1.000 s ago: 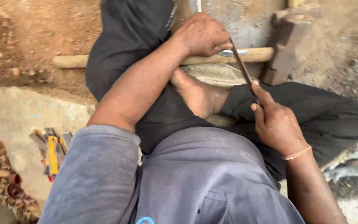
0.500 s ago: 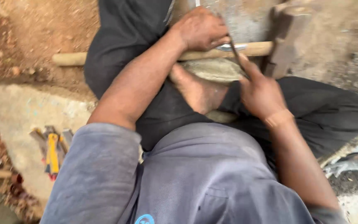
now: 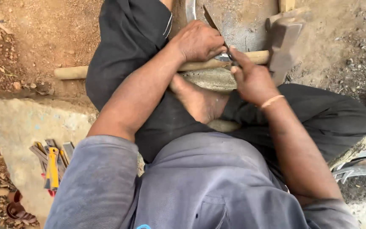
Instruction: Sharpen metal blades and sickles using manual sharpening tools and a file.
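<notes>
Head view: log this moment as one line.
left hand: grips curved blade | right hand: holds thin file | hammer: lies under both hands

Both hands (image 3: 198,41) (image 3: 252,79) on a curved blade (image 3: 189,9)

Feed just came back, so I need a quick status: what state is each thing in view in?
Left hand: closed over the curved blade.
Right hand: gripping the file.
File: tilted, laid across the blade.
Blade: pinned under the left hand.
Hammer: lying flat, handle under both hands.
Tool bundle: lying untouched on the slab.
</notes>
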